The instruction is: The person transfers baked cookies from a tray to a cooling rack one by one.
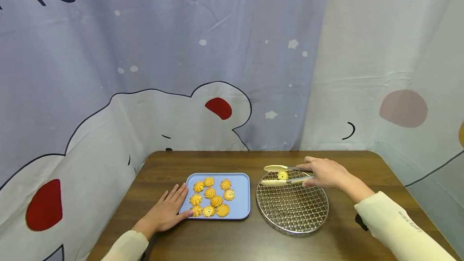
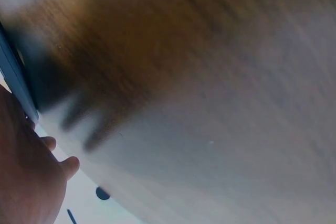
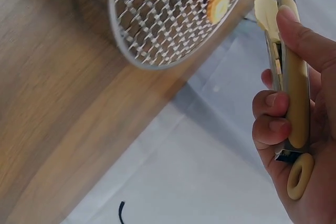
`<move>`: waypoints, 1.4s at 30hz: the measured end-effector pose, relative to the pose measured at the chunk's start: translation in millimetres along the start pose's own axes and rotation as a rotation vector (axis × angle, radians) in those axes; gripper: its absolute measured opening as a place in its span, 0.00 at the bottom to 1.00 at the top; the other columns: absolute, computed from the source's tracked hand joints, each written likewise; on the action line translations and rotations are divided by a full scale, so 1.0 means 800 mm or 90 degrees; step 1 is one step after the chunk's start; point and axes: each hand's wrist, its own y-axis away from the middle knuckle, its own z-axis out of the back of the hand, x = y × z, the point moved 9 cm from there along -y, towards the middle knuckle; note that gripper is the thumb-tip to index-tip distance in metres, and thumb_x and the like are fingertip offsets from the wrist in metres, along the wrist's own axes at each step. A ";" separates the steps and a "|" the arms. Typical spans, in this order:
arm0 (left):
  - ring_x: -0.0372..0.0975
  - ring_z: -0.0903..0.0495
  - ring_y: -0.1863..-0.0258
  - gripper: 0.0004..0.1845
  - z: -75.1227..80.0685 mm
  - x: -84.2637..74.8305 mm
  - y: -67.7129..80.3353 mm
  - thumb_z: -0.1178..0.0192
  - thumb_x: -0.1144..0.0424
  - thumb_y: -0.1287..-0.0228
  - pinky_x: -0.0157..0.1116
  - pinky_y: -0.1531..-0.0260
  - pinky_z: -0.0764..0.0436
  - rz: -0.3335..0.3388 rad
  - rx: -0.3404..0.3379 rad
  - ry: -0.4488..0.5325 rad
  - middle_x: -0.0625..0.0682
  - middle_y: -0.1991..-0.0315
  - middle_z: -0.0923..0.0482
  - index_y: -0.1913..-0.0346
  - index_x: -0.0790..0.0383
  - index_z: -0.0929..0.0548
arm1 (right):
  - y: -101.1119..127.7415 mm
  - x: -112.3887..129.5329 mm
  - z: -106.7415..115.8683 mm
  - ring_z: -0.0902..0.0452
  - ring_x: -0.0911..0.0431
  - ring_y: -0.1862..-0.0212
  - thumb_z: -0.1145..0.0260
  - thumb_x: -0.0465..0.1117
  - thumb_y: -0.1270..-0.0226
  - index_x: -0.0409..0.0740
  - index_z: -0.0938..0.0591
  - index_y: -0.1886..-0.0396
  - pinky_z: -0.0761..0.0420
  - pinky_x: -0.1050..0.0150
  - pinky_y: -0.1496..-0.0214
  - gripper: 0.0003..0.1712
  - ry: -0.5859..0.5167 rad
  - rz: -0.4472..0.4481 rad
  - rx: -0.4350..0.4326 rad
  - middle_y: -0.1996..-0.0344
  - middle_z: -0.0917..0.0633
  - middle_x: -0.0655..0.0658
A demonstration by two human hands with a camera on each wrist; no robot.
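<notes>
The blue tray (image 1: 243,196) holds nine cookies (image 1: 210,192); the left hand (image 1: 167,212), fingers straight and together, touches its edge. The right hand (image 1: 324,172) pinches tongs (image 1: 286,174) around one cookie (image 1: 282,176) on the wire rack (image 1: 293,208).

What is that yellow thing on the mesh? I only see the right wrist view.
Observer: A swirled cookie, lying on the round wire rack between the tongs' open tips.
Operator: Are there more cookies anywhere?
Observer: Yes, nine more on a blue tray left of the rack.
Operator: What is the other hand doing?
Observer: The left hand lies flat on the table, fingertips touching the tray's near left corner.
Operator: Who holds the tongs?
Observer: The right hand grips their handles over the rack's far edge.
</notes>
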 end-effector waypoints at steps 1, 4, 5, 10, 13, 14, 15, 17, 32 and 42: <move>0.57 0.52 0.20 0.48 -0.001 0.000 0.000 0.54 0.31 0.27 0.64 0.27 0.51 0.002 0.004 0.001 0.59 0.18 0.52 0.20 0.65 0.45 | -0.002 0.003 0.000 0.32 0.64 0.73 0.22 0.58 0.47 0.49 0.16 0.38 0.30 0.65 0.76 0.37 0.000 0.002 0.001 0.60 0.22 0.54; 0.56 0.54 0.20 0.48 -0.003 0.002 -0.001 0.56 0.30 0.27 0.63 0.26 0.52 0.008 0.013 -0.006 0.57 0.18 0.54 0.19 0.64 0.46 | -0.007 0.013 -0.001 0.31 0.63 0.73 0.21 0.57 0.47 0.50 0.16 0.38 0.30 0.65 0.75 0.36 -0.002 0.003 0.002 0.59 0.21 0.54; 0.56 0.53 0.20 0.48 -0.003 0.002 -0.001 0.55 0.30 0.27 0.63 0.27 0.52 0.007 0.010 -0.002 0.58 0.18 0.53 0.20 0.64 0.46 | -0.009 0.017 -0.001 0.30 0.63 0.72 0.21 0.56 0.47 0.50 0.16 0.38 0.29 0.64 0.75 0.36 -0.002 0.008 0.000 0.58 0.21 0.53; 0.57 0.51 0.21 0.47 -0.004 0.004 -0.002 0.53 0.32 0.28 0.64 0.28 0.50 -0.004 -0.015 0.000 0.58 0.19 0.50 0.20 0.64 0.44 | -0.020 0.033 -0.005 0.28 0.63 0.71 0.21 0.56 0.46 0.51 0.16 0.38 0.27 0.63 0.73 0.35 -0.006 0.018 0.000 0.56 0.20 0.55; 0.58 0.50 0.21 0.47 -0.004 0.003 -0.001 0.52 0.33 0.27 0.65 0.28 0.49 -0.010 -0.021 0.002 0.60 0.19 0.49 0.21 0.65 0.43 | -0.025 0.043 -0.010 0.29 0.63 0.72 0.22 0.58 0.46 0.53 0.16 0.37 0.29 0.64 0.74 0.36 -0.013 0.023 0.010 0.56 0.20 0.55; 0.57 0.51 0.21 0.47 -0.004 0.003 -0.001 0.53 0.32 0.27 0.64 0.28 0.49 -0.009 -0.018 -0.003 0.59 0.19 0.50 0.20 0.65 0.44 | -0.026 0.046 -0.012 0.30 0.63 0.73 0.22 0.59 0.47 0.54 0.16 0.37 0.29 0.64 0.74 0.37 -0.018 0.023 0.013 0.57 0.21 0.55; 0.57 0.51 0.21 0.47 -0.004 0.002 -0.001 0.54 0.32 0.27 0.64 0.28 0.50 -0.008 -0.014 -0.005 0.59 0.19 0.50 0.20 0.65 0.44 | -0.027 0.049 -0.013 0.30 0.63 0.73 0.22 0.59 0.47 0.54 0.16 0.37 0.30 0.64 0.75 0.37 -0.019 0.027 0.013 0.57 0.21 0.55; 0.58 0.51 0.21 0.47 -0.004 0.001 -0.001 0.54 0.32 0.26 0.64 0.28 0.50 -0.008 -0.006 -0.004 0.60 0.19 0.51 0.20 0.65 0.44 | -0.029 0.056 -0.016 0.31 0.63 0.73 0.22 0.59 0.46 0.54 0.16 0.37 0.30 0.65 0.75 0.37 -0.020 0.035 0.014 0.57 0.21 0.55; 0.57 0.50 0.21 0.47 -0.005 0.003 0.000 0.54 0.32 0.27 0.63 0.28 0.49 -0.014 -0.023 -0.018 0.60 0.19 0.49 0.21 0.65 0.43 | -0.047 0.089 -0.038 0.25 0.63 0.72 0.21 0.57 0.46 0.55 0.16 0.37 0.26 0.63 0.72 0.35 -0.036 0.087 0.004 0.54 0.20 0.57; 0.56 0.51 0.20 0.47 -0.004 0.003 0.000 0.55 0.32 0.26 0.63 0.27 0.50 -0.004 0.001 -0.029 0.59 0.19 0.51 0.20 0.65 0.44 | -0.056 0.109 -0.047 0.19 0.59 0.64 0.21 0.56 0.46 0.57 0.15 0.39 0.20 0.59 0.64 0.33 -0.026 0.114 -0.002 0.54 0.19 0.58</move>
